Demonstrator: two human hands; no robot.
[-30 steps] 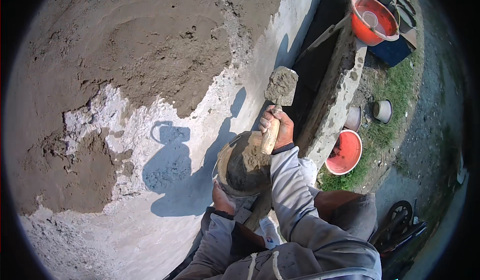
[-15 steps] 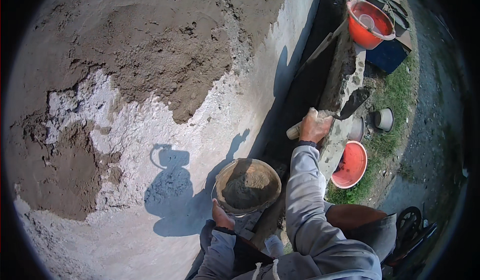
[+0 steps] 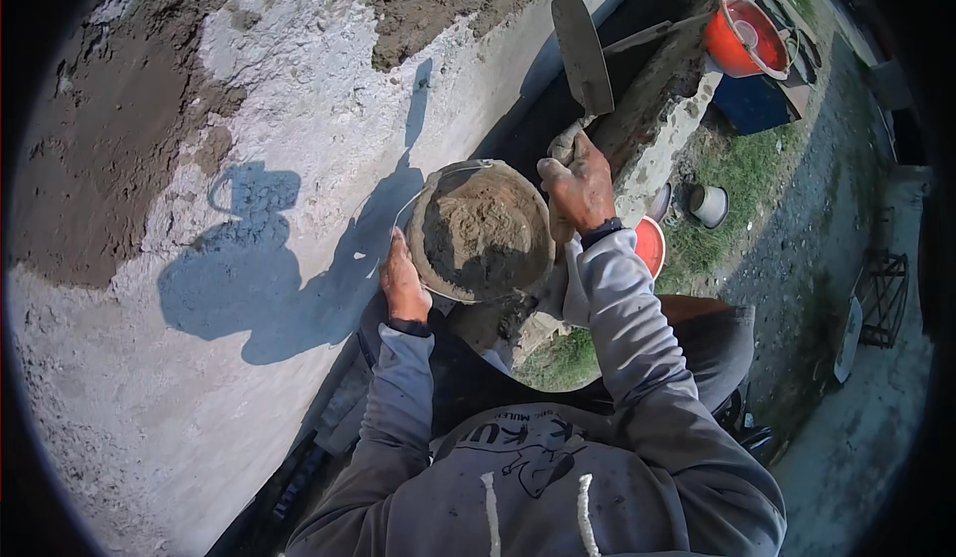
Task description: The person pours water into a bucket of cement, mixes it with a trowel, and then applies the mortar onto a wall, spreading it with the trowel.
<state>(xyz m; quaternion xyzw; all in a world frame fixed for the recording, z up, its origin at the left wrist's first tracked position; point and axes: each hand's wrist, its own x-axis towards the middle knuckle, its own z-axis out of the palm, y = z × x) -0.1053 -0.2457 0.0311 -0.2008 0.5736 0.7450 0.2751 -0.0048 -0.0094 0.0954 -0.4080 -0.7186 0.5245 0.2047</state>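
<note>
My left hand [image 3: 402,278] grips the near left side of a bucket [image 3: 430,245] holding grey-brown mortar [image 3: 478,214]. My right hand [image 3: 583,184] is closed on a trowel [image 3: 583,59] just right of the bucket, its flat blade raised toward the top of the view, with no lump of mortar showing on it. The wall [image 3: 319,99] along the left has patches of rough, wet-looking mortar [image 3: 129,129] over pale, chipped plaster. My shadow falls on it.
A concrete ledge [image 3: 657,154] runs along a dark gap beside the wall, with a red bucket [image 3: 737,49] at its far end. Below lie a grey bucket [image 3: 707,204], another red basin [image 3: 649,248], a blue board [image 3: 747,104], grass, a path and a metal frame [image 3: 881,298].
The trowel, loaded a second ago and then tilted rightward, now stands raised without that lump. The bucket has risen in view, and my view has shifted, showing more of my body.
</note>
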